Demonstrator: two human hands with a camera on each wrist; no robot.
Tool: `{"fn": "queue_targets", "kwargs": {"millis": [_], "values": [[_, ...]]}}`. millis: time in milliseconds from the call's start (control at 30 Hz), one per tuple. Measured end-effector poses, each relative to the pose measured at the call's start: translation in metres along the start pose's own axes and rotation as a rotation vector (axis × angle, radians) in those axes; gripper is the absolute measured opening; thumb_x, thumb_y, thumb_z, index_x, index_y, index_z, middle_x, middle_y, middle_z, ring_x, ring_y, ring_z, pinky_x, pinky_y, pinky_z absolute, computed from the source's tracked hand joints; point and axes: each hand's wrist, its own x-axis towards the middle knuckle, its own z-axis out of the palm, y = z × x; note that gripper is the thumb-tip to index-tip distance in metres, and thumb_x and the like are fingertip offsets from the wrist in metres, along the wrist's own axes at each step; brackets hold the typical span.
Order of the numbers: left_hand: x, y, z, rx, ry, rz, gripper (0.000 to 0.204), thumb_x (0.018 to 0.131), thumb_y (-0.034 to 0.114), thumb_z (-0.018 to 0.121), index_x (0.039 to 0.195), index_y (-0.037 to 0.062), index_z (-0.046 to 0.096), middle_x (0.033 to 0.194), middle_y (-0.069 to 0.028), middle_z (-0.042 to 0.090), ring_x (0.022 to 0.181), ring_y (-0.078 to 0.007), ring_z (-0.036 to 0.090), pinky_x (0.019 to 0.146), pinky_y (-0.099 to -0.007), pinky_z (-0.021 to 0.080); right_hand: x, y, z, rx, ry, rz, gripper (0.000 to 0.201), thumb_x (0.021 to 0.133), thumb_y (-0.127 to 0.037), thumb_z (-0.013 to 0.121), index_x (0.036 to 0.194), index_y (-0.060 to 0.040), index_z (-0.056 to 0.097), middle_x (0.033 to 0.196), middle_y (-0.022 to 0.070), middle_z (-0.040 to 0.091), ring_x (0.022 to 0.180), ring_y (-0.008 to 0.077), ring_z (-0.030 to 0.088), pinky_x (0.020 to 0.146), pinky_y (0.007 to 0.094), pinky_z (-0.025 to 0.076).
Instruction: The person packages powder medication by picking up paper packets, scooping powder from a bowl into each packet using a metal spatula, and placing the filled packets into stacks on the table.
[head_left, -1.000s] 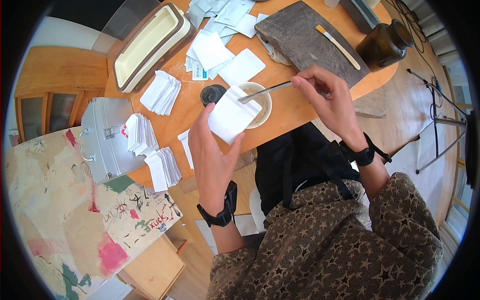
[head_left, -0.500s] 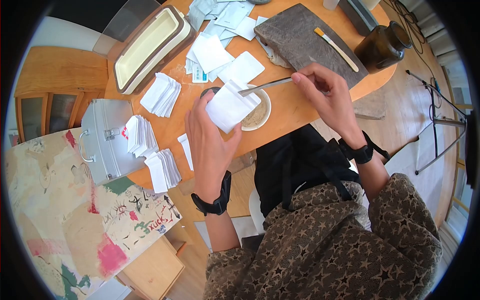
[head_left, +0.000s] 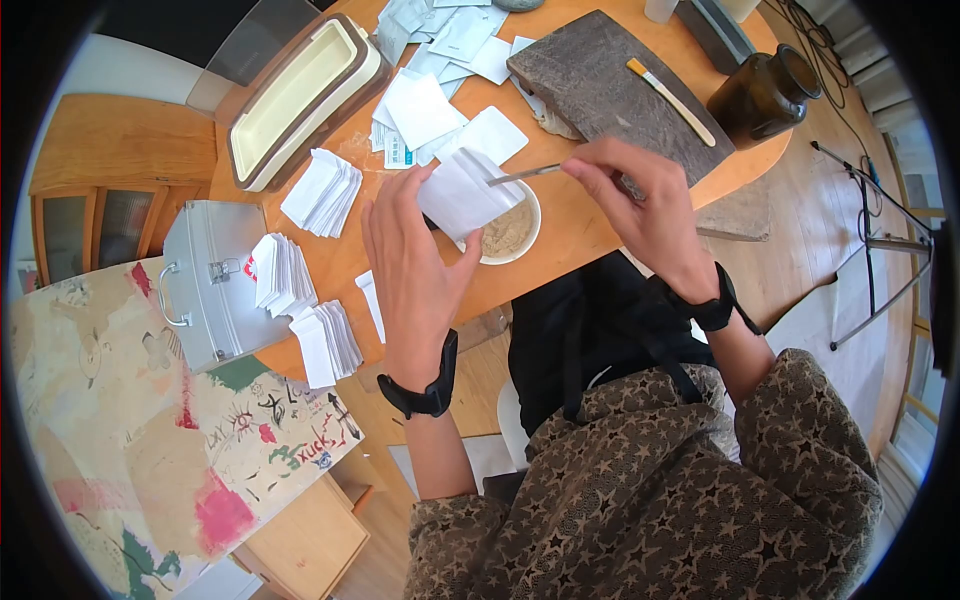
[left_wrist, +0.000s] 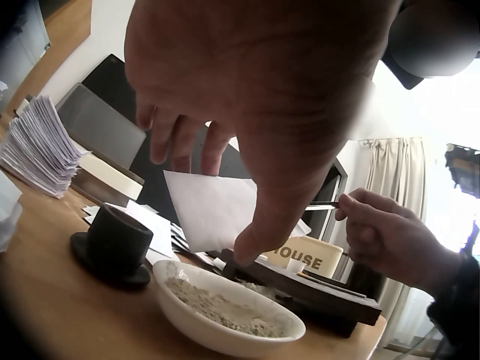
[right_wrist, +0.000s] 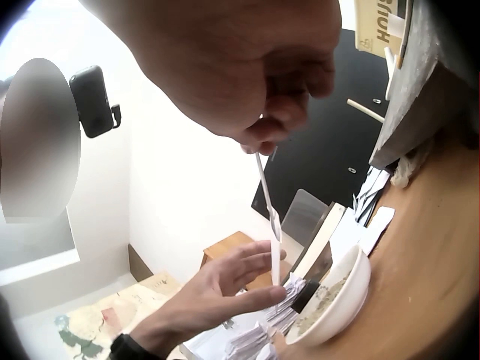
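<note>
My left hand [head_left: 415, 250] holds a white paper packet [head_left: 467, 195] by its sides, thumb on one side and fingers on the other. The packet is tilted above a white bowl [left_wrist: 199, 330] of greyish-beige powder [head_left: 508, 232]. My right hand [head_left: 640, 205] pinches the end of a slim metal spoon [head_left: 542, 171] between thumb and fingertips. Its far end is at the packet's open edge, as the right wrist view also shows. Beside the bowl stands a small black hat-shaped object [left_wrist: 118, 244], mostly hidden behind the packet in the head view.
Stacks of white packets [head_left: 322, 193] lie left of the hands, by a silver case [head_left: 215, 275] and a cream tray [head_left: 295, 100]. Pale sachets [head_left: 465, 35] spread behind. A dark slab [head_left: 590, 75] bearing a brush [head_left: 672, 100] and a brown jar [head_left: 760, 95] stand at right.
My left hand and the packet have shifted a little left, and the packet tilts differently, uncovering more of the bowl. My right hand has moved left with the spoon, blurred now.
</note>
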Motion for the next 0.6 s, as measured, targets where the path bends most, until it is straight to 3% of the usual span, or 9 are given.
{"fn": "queue_targets", "kwargs": {"millis": [33,133,233,600], "values": [[0.0004,0.0015,-0.0008,-0.001,-0.008,-0.018,0.080,0.071,0.010,0.086,0.140,0.0056,0.044,0.137,-0.0167,0.051,0.134,-0.0359,0.046,0.119,-0.0500,0.029,0.0001,0.0004,0.0009,-0.062,0.027,-0.146,0.012,0.091,-0.013,0.074,0.096,-0.0032,0.071,0.075,0.0093,0.065,0.061,0.0219,0.058,0.057,0.0305,0.041],[0.0006,0.0023,-0.0014,0.014,0.019,0.002,0.073,0.076,0.012,0.084,0.139,0.0062,0.047,0.135,-0.0146,0.054,0.126,-0.0350,0.048,0.111,-0.0445,0.037,0.0000,0.0009,-0.0031,-0.191,0.001,-0.247,0.010,0.087,-0.013,0.076,0.095,-0.0083,0.072,0.077,0.0071,0.068,0.064,0.0267,0.061,0.057,0.0337,0.042],[0.0001,0.0004,-0.0017,0.023,0.033,-0.007,0.073,0.076,0.013,0.084,0.139,0.0062,0.048,0.135,-0.0143,0.055,0.125,-0.0344,0.048,0.110,-0.0441,0.038,0.0008,-0.0007,-0.0065,-0.239,-0.015,-0.311,0.010,0.085,-0.013,0.077,0.094,-0.0108,0.072,0.074,0.0038,0.065,0.062,0.0229,0.059,0.057,0.0345,0.039],[-0.0060,0.0009,-0.0042,0.060,0.038,-0.027,0.074,0.076,0.014,0.085,0.140,0.0068,0.048,0.138,-0.0137,0.055,0.128,-0.0344,0.050,0.111,-0.0448,0.037,0.0009,-0.0001,-0.0066,-0.199,0.069,-0.289,0.011,0.085,-0.011,0.079,0.092,-0.0077,0.072,0.070,0.0044,0.062,0.057,0.0225,0.054,0.055,0.0339,0.037]]}}
